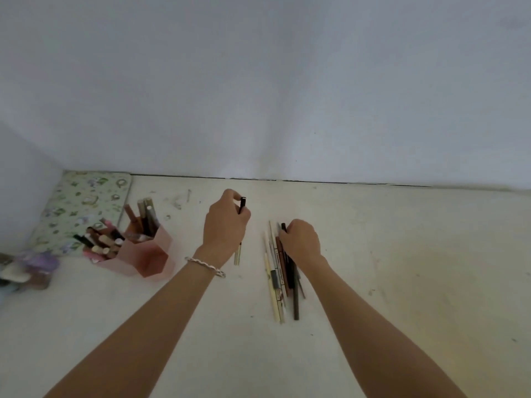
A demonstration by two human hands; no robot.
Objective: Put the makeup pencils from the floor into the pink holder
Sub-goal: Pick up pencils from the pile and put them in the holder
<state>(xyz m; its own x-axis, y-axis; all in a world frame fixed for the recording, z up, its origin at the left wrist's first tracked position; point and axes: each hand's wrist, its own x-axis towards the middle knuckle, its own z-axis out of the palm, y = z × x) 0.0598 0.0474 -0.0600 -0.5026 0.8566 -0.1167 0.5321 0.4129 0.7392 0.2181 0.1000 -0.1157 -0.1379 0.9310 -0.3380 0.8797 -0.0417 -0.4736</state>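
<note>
A pink holder (149,254) with several compartments stands on the floor at the left, with several makeup pencils sticking out of it. My left hand (224,225), with a silver bracelet on the wrist, is shut on a makeup pencil (242,205) with a black top and a gold lower end, held above the floor to the right of the holder. A pile of several makeup pencils (280,277) lies on the floor at the centre. My right hand (300,239) rests on the far end of the pile, fingers closed around a dark pencil (284,227).
A green floral pad (83,208) lies in the left corner behind the holder. Blurred small items (26,268) sit at the far left edge. A white wall (287,96) runs along the back of the pale floor (402,254).
</note>
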